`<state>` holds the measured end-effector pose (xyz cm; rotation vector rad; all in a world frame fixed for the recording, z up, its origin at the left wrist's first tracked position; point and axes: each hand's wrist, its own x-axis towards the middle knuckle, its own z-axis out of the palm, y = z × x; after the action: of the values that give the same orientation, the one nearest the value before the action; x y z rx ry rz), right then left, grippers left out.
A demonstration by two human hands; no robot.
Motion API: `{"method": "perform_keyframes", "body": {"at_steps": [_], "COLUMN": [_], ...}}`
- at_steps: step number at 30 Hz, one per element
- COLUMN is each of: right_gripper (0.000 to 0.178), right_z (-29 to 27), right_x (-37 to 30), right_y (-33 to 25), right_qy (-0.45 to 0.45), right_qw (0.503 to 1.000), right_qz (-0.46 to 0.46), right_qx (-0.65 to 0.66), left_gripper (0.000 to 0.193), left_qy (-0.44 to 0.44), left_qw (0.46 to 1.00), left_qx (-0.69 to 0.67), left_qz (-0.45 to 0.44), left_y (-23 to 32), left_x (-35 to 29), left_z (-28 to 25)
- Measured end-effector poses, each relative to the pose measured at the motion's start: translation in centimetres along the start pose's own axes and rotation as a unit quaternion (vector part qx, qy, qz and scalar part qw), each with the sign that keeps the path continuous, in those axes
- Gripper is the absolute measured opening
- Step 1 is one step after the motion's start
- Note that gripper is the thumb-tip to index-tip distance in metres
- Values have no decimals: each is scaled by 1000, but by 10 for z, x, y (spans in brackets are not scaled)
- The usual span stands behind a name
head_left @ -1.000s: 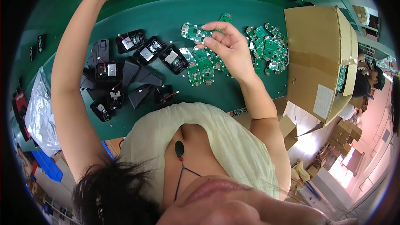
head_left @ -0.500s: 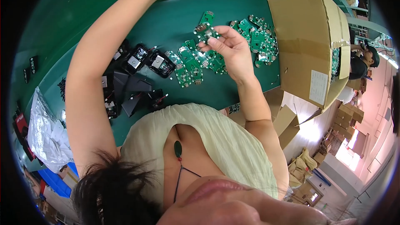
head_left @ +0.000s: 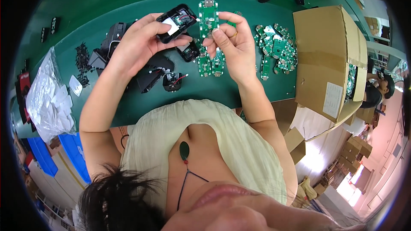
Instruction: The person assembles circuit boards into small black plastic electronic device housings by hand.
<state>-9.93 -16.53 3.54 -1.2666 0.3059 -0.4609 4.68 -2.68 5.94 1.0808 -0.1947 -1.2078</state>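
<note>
In my left hand (head_left: 143, 38) is a black plastic housing (head_left: 182, 15) with a white pad and thin red and black wires inside, its open side facing up. My right hand (head_left: 235, 45) pinches a green circuit board (head_left: 208, 19) by its lower end, held upright close beside the housing. The wire end reaches to the board's left edge; whether it touches, I cannot tell. Under my hands, more green boards (head_left: 210, 65) lie on the table, next to another black housing (head_left: 188, 51).
A heap of circuit boards (head_left: 280, 49) lies right of my hand, before a large cardboard box (head_left: 319, 55). Black housings (head_left: 173, 81) and small black parts (head_left: 82, 62) are on the left, near a clear bag of white pieces (head_left: 53, 102). Blue bins (head_left: 73, 154) stand lower left.
My left hand has come back from the far edge of the table with a black housing. The right hand has turned its circuit board upright, and the two are now side by side.
</note>
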Motion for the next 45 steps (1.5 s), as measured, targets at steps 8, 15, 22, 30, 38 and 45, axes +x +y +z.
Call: {"method": "perform_keyframes", "body": {"at_steps": [8,15,22,30,38,45], "right_gripper": [23,21,19,19,18,18], "right_z": [30,40,43,43,40,36], "right_x": [-13,-20,-25,-27,-24,-22], "right_y": [-14,-17,-19,-20,-19,-17], "right_qy": [-34,-38,-31,-34,-53,-76], "right_qw": [998,998,998,997,994,991], "right_qz": [-17,-15,-15,-2,20,84], "right_qx": [-41,-56,-60,-64,-90,-77], "left_gripper": [26,27,28,28,27,32], "left_qy": [-10,-20,-20,-27,-29,42], "left_qw": [996,996,995,995,996,994], "left_qx": [-67,-52,-54,-58,-47,35], "left_qz": [63,64,76,76,65,96], "left_y": [-30,-34,-36,-36,-36,-43], "left_x": [-29,-44,-49,-50,-51,-53], "left_z": [-9,0,-1,-3,1,13]}}
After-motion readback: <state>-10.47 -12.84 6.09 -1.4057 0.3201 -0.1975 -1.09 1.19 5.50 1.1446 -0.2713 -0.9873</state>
